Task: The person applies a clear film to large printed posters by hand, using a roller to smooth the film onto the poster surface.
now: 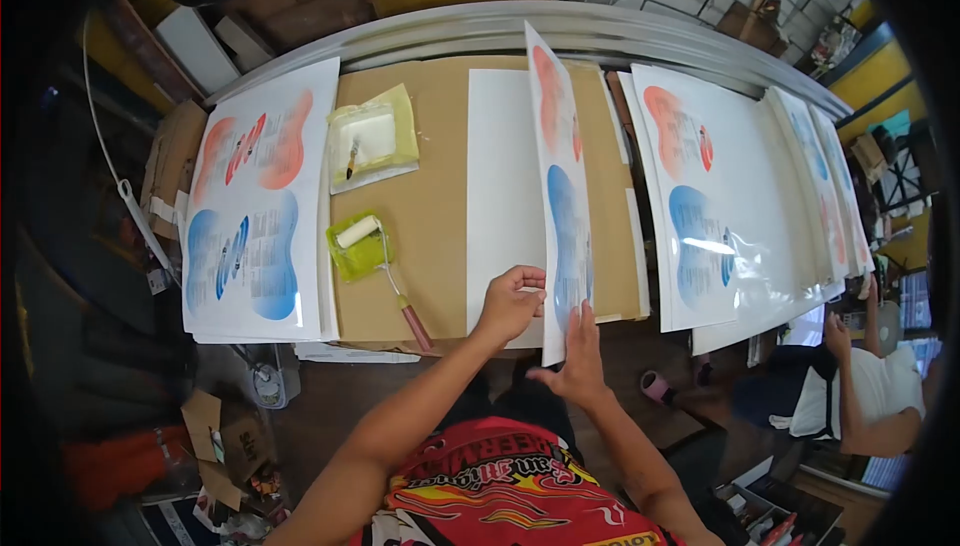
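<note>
A printed sheet (556, 161) with a red shape above and a blue shape below stands tilted on edge over a blank white sheet (502, 176) on the cardboard-covered table (430, 216). My left hand (510, 304) grips the printed sheet's near left edge, fingers curled over it. My right hand (572, 348) presses flat against the sheet's near lower corner from the right side.
A stack of printed sheets (252, 206) lies at the left, and glossy printed sheets (715, 196) overlap at the right. A paint roller (375, 246) rests in a green tray, with a second tray (372, 136) behind. Another person (865, 396) sits at the lower right.
</note>
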The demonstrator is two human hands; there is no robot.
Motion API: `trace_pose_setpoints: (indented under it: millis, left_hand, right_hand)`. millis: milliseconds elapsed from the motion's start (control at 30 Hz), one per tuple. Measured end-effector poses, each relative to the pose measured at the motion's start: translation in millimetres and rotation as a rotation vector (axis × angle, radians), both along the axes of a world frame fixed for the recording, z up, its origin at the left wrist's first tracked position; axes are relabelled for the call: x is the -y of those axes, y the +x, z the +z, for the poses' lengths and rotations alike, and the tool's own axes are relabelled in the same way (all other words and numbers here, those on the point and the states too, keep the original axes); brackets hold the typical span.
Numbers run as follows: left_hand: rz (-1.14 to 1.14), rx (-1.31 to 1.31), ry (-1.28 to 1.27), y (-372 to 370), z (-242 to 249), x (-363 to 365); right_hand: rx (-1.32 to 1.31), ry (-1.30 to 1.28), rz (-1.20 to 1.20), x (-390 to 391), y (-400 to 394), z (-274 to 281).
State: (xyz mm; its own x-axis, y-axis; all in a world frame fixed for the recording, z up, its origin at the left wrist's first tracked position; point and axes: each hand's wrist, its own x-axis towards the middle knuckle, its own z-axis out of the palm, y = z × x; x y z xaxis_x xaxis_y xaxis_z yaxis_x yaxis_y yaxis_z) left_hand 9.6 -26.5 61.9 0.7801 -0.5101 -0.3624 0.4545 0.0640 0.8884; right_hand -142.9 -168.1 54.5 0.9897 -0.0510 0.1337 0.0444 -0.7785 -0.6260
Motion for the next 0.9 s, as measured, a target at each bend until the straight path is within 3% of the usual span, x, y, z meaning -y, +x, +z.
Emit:
trace_pose_setpoints:
  millis: [33, 133, 233, 267, 333, 367, 467, 667, 767, 900]
  left_hand:
    - [-0.011, 0.019, -0.026, -5, 2, 10]
    - [-0.010, 0.042, -0.069, -10, 12, 24]
    - [-0.145, 0.723, 0.623, -4, -34, 1]
    - [-0.162, 0.943, 0.850, -7, -48, -8]
    - [-0.408, 0.688, 1.047, -14, -57, -21]
    - [-0.528, 0.555, 1.139, -15, -61, -27]
    - [-0.555, 0.505, 1.148, -33, -88, -35]
    - [-0.540, 0.498, 1.241, -40, -90, -36]
    - [-0.520, 0.503, 1.273, -40, -91, -34]
    - [-0.453, 0.514, 1.268, -40, -95, -35]
  right_hand:
    - [0.077, -0.038, -0.059, 6, -2, -16]
    - [0.003, 0.361, -0.373, 34, -6, -36]
    - [0.350, 0.756, -0.752, 46, -8, -25]
    - [0.340, 0.982, -0.807, 52, -10, -14]
    - [0.304, 1.443, -0.892, 66, -14, 7]
    - [0.263, 1.462, -0.933, 81, -20, -11]
    - [0.147, 1.536, -1.002, 99, -30, -58]
    - [-0.441, 1.242, -1.154, 118, -21, -100]
    - [-0.643, 1.439, -0.992, 147, -28, -128]
    - [-0.659, 1.467, -0.821, 157, -26, -112]
